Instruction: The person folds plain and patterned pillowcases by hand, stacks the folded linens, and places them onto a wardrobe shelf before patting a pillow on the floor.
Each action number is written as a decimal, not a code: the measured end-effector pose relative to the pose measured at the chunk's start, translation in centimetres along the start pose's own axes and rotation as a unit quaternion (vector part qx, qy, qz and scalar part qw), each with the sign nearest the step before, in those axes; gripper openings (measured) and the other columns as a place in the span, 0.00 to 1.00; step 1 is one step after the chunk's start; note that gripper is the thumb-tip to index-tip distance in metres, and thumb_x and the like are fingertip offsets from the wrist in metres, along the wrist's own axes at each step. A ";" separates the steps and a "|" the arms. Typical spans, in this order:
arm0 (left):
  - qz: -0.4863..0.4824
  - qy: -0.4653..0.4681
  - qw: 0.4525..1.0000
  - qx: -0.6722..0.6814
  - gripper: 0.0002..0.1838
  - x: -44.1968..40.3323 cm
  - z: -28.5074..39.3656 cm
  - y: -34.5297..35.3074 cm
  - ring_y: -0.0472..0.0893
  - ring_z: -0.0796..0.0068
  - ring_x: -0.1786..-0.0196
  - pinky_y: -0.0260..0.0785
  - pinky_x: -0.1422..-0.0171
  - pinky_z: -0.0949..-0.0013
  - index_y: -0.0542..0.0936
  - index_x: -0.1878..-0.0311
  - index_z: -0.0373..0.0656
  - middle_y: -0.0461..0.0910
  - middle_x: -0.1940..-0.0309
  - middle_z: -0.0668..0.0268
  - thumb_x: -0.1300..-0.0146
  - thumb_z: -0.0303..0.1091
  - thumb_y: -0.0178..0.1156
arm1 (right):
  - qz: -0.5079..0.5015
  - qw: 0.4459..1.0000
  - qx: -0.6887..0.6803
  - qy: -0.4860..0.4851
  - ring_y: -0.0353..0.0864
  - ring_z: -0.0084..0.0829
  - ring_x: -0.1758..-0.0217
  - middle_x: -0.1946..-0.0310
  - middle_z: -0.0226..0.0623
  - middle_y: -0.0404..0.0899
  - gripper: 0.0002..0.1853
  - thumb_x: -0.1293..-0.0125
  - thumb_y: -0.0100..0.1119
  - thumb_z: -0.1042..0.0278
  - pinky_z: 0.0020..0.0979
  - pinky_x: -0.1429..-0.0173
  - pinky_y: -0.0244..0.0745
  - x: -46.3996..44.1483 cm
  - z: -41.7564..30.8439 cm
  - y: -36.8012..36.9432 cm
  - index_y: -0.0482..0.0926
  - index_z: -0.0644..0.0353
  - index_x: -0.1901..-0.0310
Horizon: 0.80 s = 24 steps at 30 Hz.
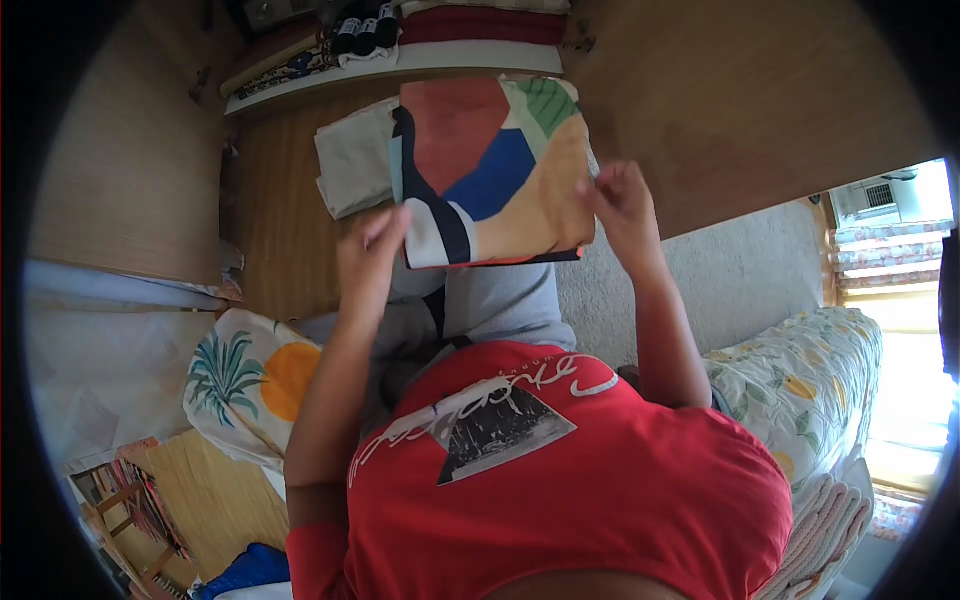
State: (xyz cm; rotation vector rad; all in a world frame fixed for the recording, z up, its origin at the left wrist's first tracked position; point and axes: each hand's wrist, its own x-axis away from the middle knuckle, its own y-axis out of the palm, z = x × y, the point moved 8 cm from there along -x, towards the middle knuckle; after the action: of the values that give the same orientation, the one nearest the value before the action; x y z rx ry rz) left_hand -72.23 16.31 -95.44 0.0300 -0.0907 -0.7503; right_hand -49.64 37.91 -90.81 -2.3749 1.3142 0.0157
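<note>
A folded multicoloured cloth [490,165], with red, blue, green, tan, black and white patches, lies flat above my lap in the head view. My left hand [375,245] is closed on its lower left edge, thumb near the white patch. At its right edge my right hand [618,195] pinches the side, fingers bent. Behind the cloth's left side, a folded pale grey cloth [355,160] rests on the wooden surface [270,190].
Cabinet doors [740,90] stand open on both sides. A shelf [440,62] beyond holds folded textiles and dark rolled items [367,36]. A pineapple-print cloth [240,375] is at lower left. A lemon-print cover [800,380] lies at right.
</note>
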 end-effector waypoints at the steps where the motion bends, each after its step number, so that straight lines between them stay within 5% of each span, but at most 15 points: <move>1: -0.009 -0.033 0.999 0.008 0.18 -1.2 0.2 0.7 0.67 0.87 0.71 0.59 0.66 0.81 0.77 0.52 0.33 0.70 0.73 0.74 0.42 0.34 0.62 | 0.000 1.000 0.002 0.002 0.70 0.18 0.71 0.68 0.32 0.77 0.17 0.44 0.63 0.70 0.23 0.67 0.66 -0.8 -0.3 0.8 0.71 0.60 0.54; 3: 0.009 0.002 1.000 -0.008 0.22 -2.8 1.0 1.7 0.66 0.87 0.72 0.59 0.68 0.80 0.72 0.45 0.35 0.69 0.76 0.75 0.41 0.35 0.61 | 0.010 0.995 -0.103 -0.002 0.69 0.18 0.73 0.70 0.32 0.75 0.18 0.40 0.58 0.72 0.23 0.71 0.65 -2.0 -2.2 2.4 0.67 0.58 0.49; 8: 0.066 0.161 0.983 -0.056 0.30 -1.5 4.8 1.8 0.67 0.84 0.73 0.63 0.67 0.77 0.58 0.33 0.41 0.73 0.76 0.69 0.37 0.34 0.55 | 0.026 0.997 -0.018 -0.066 0.73 0.28 0.70 0.66 0.43 0.75 0.19 0.37 0.53 0.68 0.29 0.65 0.69 -1.0 -5.4 2.0 0.63 0.58 0.46; 10: 0.108 0.199 0.957 -0.179 0.27 -1.2 2.9 2.0 0.73 0.75 0.71 0.66 0.63 0.73 0.59 0.33 0.43 0.78 0.70 0.56 0.35 0.34 0.51 | 0.101 0.982 0.132 -0.093 0.75 0.38 0.69 0.64 0.48 0.74 0.23 0.37 0.53 0.65 0.35 0.62 0.70 0.5 -3.8 2.0 0.59 0.58 0.43; 12: 0.109 0.187 0.941 -0.259 0.26 -1.5 0.6 2.7 0.78 0.55 0.65 0.69 0.59 0.68 0.58 0.33 0.45 0.76 0.63 0.43 0.34 0.34 0.48 | 0.059 0.988 0.130 -0.055 0.76 0.47 0.65 0.63 0.51 0.74 0.26 0.37 0.53 0.64 0.39 0.57 0.70 1.9 -2.0 3.3 0.56 0.59 0.41; 14: 0.086 0.133 0.957 -0.243 0.27 -0.3 2.9 3.3 0.78 0.53 0.65 0.69 0.57 0.64 0.59 0.33 0.45 0.76 0.61 0.43 0.35 0.36 0.49 | 0.089 0.986 0.144 -0.003 0.77 0.50 0.56 0.57 0.55 0.73 0.26 0.36 0.53 0.63 0.39 0.52 0.69 2.5 -2.5 2.6 0.56 0.60 0.40; 16: 0.085 0.257 0.940 -0.206 0.27 0.0 3.7 3.6 0.78 0.54 0.62 0.70 0.56 0.63 0.59 0.34 0.44 0.76 0.57 0.48 0.36 0.37 0.50 | 0.109 0.994 0.029 0.005 0.77 0.47 0.56 0.58 0.54 0.74 0.25 0.36 0.52 0.63 0.39 0.53 0.69 2.9 -3.1 1.9 0.56 0.59 0.40; 18: 0.086 0.191 0.914 -0.347 0.31 -0.3 3.5 3.1 0.74 0.51 0.52 0.68 0.52 0.61 0.56 0.33 0.41 0.71 0.50 0.47 0.37 0.41 0.50 | 0.073 0.976 0.201 -0.033 0.77 0.39 0.57 0.58 0.49 0.75 0.25 0.35 0.53 0.62 0.36 0.54 0.71 2.6 -2.1 2.9 0.58 0.60 0.41; 20: 0.196 0.189 0.869 -0.413 0.37 -0.1 3.2 2.3 0.68 0.47 0.45 0.66 0.47 0.57 0.52 0.33 0.36 0.65 0.48 0.43 0.38 0.46 0.51 | 0.085 0.982 0.160 -0.051 0.76 0.34 0.57 0.58 0.46 0.75 0.24 0.34 0.51 0.59 0.35 0.55 0.70 2.5 -1.9 3.6 0.60 0.64 0.42; 22: 0.102 0.045 0.952 -0.286 0.41 -1.8 -0.1 2.3 0.65 0.44 0.42 0.63 0.44 0.52 0.49 0.33 0.33 0.61 0.46 0.37 0.40 0.51 0.51 | -0.093 0.991 0.064 0.068 0.71 0.39 0.48 0.49 0.49 0.69 0.30 0.32 0.45 0.49 0.35 0.47 0.67 0.5 2.3 4.4 0.61 0.71 0.43; 24: 0.088 0.094 0.944 -0.305 0.38 -3.6 -1.7 3.9 0.68 0.47 0.45 0.65 0.46 0.53 0.53 0.34 0.32 0.65 0.49 0.41 0.38 0.50 0.49 | -0.007 0.992 0.125 -0.033 0.68 0.42 0.43 0.46 0.54 0.67 0.32 0.31 0.42 0.48 0.36 0.42 0.63 0.2 3.6 4.6 0.59 0.72 0.41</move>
State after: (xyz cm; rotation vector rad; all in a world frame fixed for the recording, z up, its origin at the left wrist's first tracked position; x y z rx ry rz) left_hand -72.02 21.59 -97.19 -0.4916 0.3210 -0.5685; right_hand -52.60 36.89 -95.79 -2.1539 1.1940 -0.0687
